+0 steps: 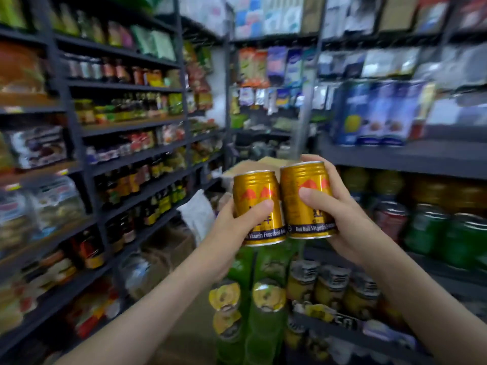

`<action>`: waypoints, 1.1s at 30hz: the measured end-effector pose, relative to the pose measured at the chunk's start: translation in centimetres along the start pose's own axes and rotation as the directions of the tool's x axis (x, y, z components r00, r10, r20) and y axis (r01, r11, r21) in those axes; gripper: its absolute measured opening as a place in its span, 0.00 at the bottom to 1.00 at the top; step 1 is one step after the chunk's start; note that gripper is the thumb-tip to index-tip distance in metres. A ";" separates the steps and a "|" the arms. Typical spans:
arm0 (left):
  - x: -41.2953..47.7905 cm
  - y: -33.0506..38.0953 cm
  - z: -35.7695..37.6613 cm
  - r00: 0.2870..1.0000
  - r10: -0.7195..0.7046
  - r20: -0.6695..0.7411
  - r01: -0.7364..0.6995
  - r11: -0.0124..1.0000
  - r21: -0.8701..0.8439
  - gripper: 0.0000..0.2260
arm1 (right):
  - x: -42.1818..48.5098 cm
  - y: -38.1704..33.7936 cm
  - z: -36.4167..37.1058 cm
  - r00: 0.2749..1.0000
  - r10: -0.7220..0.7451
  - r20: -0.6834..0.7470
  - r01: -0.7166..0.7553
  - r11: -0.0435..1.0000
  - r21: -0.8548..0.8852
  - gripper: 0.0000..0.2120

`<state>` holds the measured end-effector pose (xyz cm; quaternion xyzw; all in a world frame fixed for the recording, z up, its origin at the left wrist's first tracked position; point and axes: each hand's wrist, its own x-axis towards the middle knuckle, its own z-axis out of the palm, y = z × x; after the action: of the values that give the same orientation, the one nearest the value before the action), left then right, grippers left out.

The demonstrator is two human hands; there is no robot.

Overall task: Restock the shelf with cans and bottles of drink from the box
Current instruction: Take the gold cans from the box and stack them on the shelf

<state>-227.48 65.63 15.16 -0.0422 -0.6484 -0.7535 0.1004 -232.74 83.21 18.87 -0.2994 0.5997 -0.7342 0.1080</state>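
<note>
Cans: two, gold, one per hand, mid-aisle at chest height before the right shelf (400, 159). Left hand (232, 233) wraps the left can (257, 204); right hand (340, 219) wraps the right can (307, 196). Both upright, long axes near vertical, tops tilted slightly apart, sides touching.
</note>
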 end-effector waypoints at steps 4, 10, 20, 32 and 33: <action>2.3 2.1 13.8 0.985 0.088 0.150 -0.100 0.992 0.074 0.24 | -6.4 -7.0 -10.9 0.973 -0.115 -0.200 0.086 0.985 -0.149 0.30; 4.7 3.8 34.6 0.928 0.113 0.355 -0.145 0.987 0.063 0.36 | -17.3 -15.9 -27.8 0.890 -0.200 -0.409 0.010 0.907 -0.422 0.39; 8.2 4.5 53.7 0.874 0.101 0.476 -0.183 0.975 0.128 0.27 | -25.5 -22.7 -47.1 0.805 -0.241 -0.543 -0.055 0.880 -0.472 0.38; 17.1 1.6 68.2 0.858 0.063 0.510 -0.208 0.951 0.231 0.13 | -25.8 -26.6 -63.6 0.751 -0.314 -0.581 -0.043 0.855 -0.517 0.35; 17.9 1.4 69.1 0.863 0.062 0.502 -0.212 0.945 0.248 0.12 | -25.7 -26.7 -64.4 0.756 -0.308 -0.578 -0.046 0.855 -0.516 0.33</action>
<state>-249.25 131.79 30.69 -0.2615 -0.7529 -0.6039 -0.0071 -243.51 155.92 29.57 -0.0904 0.7452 -0.6161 -0.2387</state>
